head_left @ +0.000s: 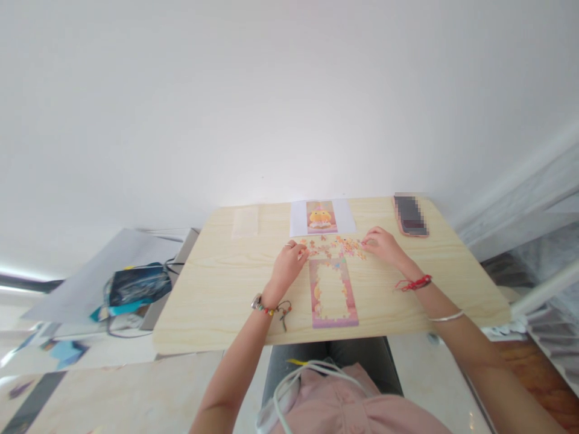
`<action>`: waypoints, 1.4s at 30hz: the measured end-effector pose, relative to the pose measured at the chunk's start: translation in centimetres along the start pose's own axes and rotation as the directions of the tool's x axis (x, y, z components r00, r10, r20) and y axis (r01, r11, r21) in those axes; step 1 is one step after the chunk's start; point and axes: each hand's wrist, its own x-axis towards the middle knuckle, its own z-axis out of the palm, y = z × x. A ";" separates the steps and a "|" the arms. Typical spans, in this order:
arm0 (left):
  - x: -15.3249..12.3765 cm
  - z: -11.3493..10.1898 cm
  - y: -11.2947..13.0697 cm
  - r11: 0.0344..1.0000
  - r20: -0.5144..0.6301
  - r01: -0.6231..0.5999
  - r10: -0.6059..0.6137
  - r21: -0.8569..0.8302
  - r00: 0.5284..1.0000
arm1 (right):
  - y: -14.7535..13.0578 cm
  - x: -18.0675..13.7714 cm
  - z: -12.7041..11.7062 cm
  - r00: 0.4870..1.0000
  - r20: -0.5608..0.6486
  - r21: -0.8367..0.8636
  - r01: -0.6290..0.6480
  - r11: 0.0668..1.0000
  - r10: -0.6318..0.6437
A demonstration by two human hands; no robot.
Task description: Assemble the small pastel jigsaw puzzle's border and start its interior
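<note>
Loose jigsaw puzzle pieces (347,246) lie scattered across the middle of the table between my two hands. My left hand (289,263) is at the left end of the pieces, fingers curled together; whatever they hold, if anything, is too small to make out. At the right end, my right hand (383,247) pinches thumb and fingertips together on what looks like a small puzzle piece. Nearer to me lies a partly assembled puzzle (351,301): its pinkish-purple border is joined around a bare middle. Beyond the pieces, a reference picture (321,218) shows a yellow character.
A pale wooden table (217,289) stands against the white wall. A phone in a pink case (417,234) lies at its back right, and a clear plastic sheet (245,221) at its back left. Left of the table, a dark bag (140,284) rests on a lower surface.
</note>
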 end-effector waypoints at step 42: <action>3.7 4.0 5.3 0.976 0.250 -0.109 0.061 0.186 0.966 | -5.2 1.4 2.5 0.963 0.174 -0.267 0.248 0.931 -0.206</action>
